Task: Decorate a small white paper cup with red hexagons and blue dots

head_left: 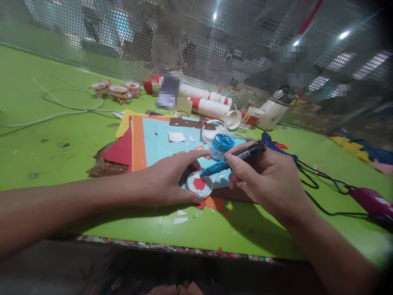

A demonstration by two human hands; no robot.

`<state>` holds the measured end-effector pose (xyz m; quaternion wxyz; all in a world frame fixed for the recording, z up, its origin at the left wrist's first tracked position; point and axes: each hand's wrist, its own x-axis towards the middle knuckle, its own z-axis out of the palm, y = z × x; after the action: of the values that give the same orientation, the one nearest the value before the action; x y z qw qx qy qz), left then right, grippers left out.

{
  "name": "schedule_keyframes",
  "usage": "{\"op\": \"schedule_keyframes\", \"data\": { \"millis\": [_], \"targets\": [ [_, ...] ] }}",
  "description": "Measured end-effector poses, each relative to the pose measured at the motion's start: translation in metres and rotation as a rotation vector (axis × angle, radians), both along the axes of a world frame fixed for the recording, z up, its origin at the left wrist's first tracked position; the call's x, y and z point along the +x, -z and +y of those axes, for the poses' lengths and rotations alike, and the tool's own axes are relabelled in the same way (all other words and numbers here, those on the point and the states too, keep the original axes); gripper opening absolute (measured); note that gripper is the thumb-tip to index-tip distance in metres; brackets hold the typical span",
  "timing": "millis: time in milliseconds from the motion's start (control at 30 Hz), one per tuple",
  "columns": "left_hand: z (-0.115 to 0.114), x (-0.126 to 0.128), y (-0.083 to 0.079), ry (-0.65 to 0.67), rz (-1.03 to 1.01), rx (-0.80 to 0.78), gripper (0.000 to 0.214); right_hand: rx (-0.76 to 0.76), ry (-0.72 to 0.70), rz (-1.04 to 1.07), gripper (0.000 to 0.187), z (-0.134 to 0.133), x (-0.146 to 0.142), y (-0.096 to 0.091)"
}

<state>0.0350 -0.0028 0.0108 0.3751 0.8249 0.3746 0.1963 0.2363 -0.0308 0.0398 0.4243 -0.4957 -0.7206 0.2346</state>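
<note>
My left hand (167, 178) has its thumb and fingers closed around the rim of a small round paper cup base (199, 185). On its white face is a red hexagon, with blue dots in the sections around it. A black marker (249, 152) sits in the grip of my right hand (270, 178). Its front end is coated in blue paint, and the tip meets or hovers just above the upper edge of the cup base; which, I cannot tell. Just behind stands an open jar of blue paint (219, 153), smeared around its mouth.
Coloured paper sheets (156, 147) and white scraps (180, 221) lie around my hands. Behind are stacked paper cups (211, 107), a white bottle (273, 110) and decorated cup pieces (118, 91). A glue gun (270, 141) and a magenta device (370, 201) with black cords lie right.
</note>
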Motion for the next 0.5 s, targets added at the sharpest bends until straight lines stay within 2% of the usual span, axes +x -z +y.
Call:
{"op": "schedule_keyframes", "data": {
  "millis": [500],
  "targets": [
    [0.0000, -0.0004, 0.0019, 0.008, -0.025, -0.029, 0.084, 0.036, 0.001, -0.039, 0.019, -0.0001, -0.0008, 0.0009]
  ]
}}
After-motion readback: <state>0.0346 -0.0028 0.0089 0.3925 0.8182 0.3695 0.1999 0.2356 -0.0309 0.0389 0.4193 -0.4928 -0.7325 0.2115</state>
